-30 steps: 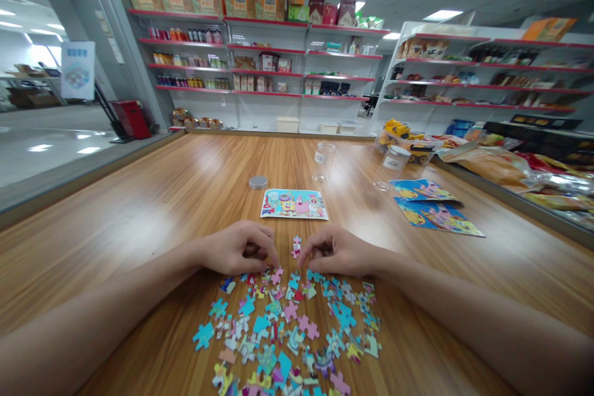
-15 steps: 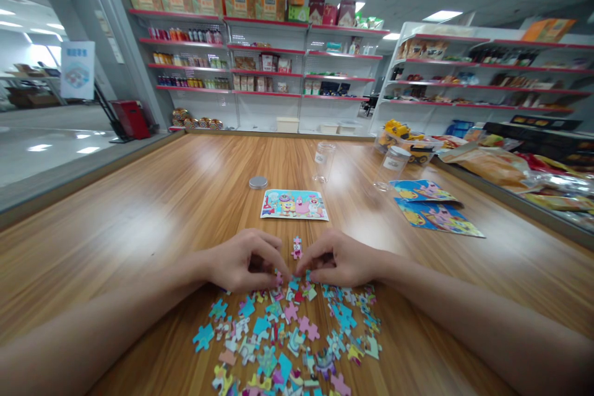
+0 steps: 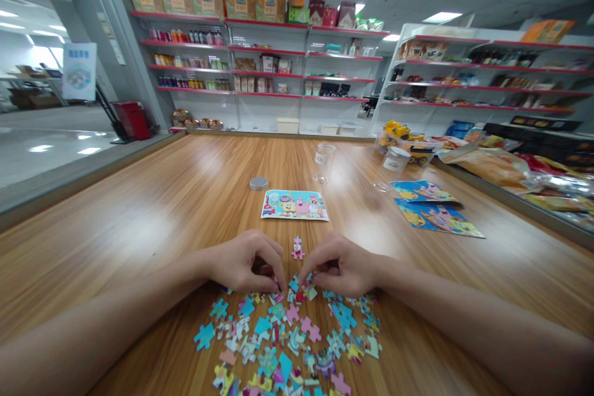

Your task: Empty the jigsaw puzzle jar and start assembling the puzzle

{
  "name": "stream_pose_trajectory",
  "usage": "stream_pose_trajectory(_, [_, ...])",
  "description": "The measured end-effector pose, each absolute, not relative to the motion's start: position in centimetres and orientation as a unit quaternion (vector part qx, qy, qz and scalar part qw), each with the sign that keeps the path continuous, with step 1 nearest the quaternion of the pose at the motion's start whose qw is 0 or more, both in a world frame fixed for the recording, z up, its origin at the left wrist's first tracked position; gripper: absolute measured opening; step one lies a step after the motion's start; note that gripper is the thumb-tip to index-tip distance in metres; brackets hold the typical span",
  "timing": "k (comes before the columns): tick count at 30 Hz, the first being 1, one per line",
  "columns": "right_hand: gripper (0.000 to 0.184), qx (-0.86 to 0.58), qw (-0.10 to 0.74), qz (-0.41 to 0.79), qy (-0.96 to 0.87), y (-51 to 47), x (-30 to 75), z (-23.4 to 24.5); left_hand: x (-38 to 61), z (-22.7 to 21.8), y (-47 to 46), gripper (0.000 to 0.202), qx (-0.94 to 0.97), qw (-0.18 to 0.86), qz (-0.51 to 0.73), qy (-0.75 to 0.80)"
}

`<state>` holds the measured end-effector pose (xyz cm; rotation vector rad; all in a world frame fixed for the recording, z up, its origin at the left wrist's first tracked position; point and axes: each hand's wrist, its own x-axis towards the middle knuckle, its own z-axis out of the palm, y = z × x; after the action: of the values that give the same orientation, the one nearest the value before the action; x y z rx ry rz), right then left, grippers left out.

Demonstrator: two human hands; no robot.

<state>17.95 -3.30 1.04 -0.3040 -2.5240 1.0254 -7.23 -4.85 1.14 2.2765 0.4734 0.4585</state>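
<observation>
A loose heap of jigsaw puzzle pieces (image 3: 278,340), mostly blue, pink and yellow, lies on the table in front of me. At its far left edge my left hand (image 3: 250,262) pinches a small pink puzzle piece (image 3: 278,283), partly hidden by the fingertips. Across from it, my right hand (image 3: 341,265) rests with curled fingers, thumb and index tip apart, over blue and red pieces on the table. Just beyond both hands stand a few joined pink pieces (image 3: 297,249) with a cartoon face. Farther back lies the picture card (image 3: 294,205).
A silver lid (image 3: 258,182) and an uncapped clear jar (image 3: 323,163) stand behind the card. To the right are a lidded jar (image 3: 392,169), folded cartoon sheets (image 3: 431,207) and a tub of yellow toy vehicles (image 3: 403,139). Stocked shelves (image 3: 264,68) line the back.
My two hands have drawn slightly apart at the fingertips, uncovering more pieces between them. The right index fingertip has come a little nearer to me. The joined pink pieces stay put.
</observation>
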Motion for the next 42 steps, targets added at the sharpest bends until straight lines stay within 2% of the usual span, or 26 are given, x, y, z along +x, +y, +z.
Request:
stream_pose_trajectory(6, [0.033,-0.085,0.154,0.325,-0.929,-3.7,17.7,1.0,-7.2,1.4,-5.0,0.010,0.888,0.388,0.166,0.182])
stream_pose_trajectory(14, [0.022,-0.104,0.164,0.353,-0.915,-3.7,17.8,1.0,-7.3,0.9,-4.9,0.011,0.885,0.384,0.173,0.199])
stream_pose_trajectory(19, [0.020,-0.155,0.156,0.489,-0.844,-2.8,18.2,0.9,-7.6,0.5,-4.6,0.019,0.851,0.441,0.170,0.228])
stream_pose_trajectory(24, [0.029,-0.224,0.257,0.636,-0.692,-1.1,18.2,0.4,-7.9,0.3,-4.3,0.022,0.795,0.512,0.208,0.249])
stream_pose_trajectory(27, [0.026,-0.238,0.250,0.631,-0.695,-1.2,18.0,0.4,-7.6,0.3,-4.3,0.019,0.822,0.463,0.215,0.253])
stream_pose_trajectory(31, [0.015,-0.240,0.164,0.490,-0.822,-2.6,17.6,0.6,-7.0,0.4,-4.5,0.011,0.882,0.349,0.218,0.231])
stream_pose_trajectory(34, [0.015,-0.233,0.151,0.420,-0.864,-3.2,17.5,0.8,-6.9,0.5,-4.6,0.010,0.890,0.340,0.213,0.218])
stream_pose_trajectory(39, [0.026,-0.250,0.184,0.570,-0.760,-1.7,18.0,1.2,-7.1,0.4,-4.5,0.016,0.882,0.361,0.196,0.229])
stream_pose_trajectory(42, [0.023,-0.257,0.171,0.570,-0.761,-1.4,18.1,1.3,-7.2,0.4,-4.4,0.020,0.894,0.333,0.185,0.234])
